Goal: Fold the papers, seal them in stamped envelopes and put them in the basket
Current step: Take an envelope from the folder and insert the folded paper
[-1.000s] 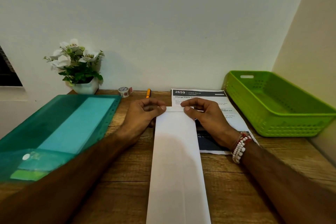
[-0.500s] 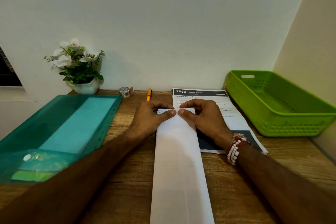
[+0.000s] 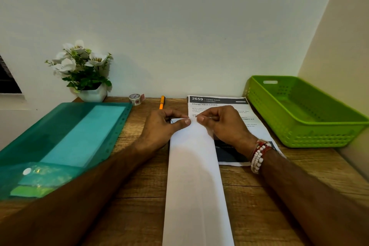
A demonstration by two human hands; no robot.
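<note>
Centrally, a long white paper sheet folded into a narrow strip (image 3: 196, 181) lies on the brown wood-grain tabletop (image 3: 139, 181), running from the near edge of the view toward the wall. Both hands meet at its far end. The left hand (image 3: 165, 128) has thumb and fingers closed together on the left far corner of the strip, with the thumb pressed flat on top of the paper. The right hand (image 3: 221, 124) is likewise pinched shut on the right far corner, thumb tip pointing toward the left thumb; the two thumb tips are close together but apart. A bracelet of white and red beads (image 3: 258, 156) circles the right wrist.

Under the right hand and partly under the strip lies a stack of printed white sheets with a dark header band (image 3: 217, 99). Just to the right of the stack stands a lime-green perforated plastic basket (image 3: 299, 134), with no contents visible in it.

At the left, a translucent teal plastic document folder (image 3: 65, 140) rests on the tabletop. Against the wall stand a white pot of white artificial flowers (image 3: 83, 74), a small roll of patterned tape (image 3: 135, 99) and an orange pen (image 3: 162, 102), side by side and apart from one another.
</note>
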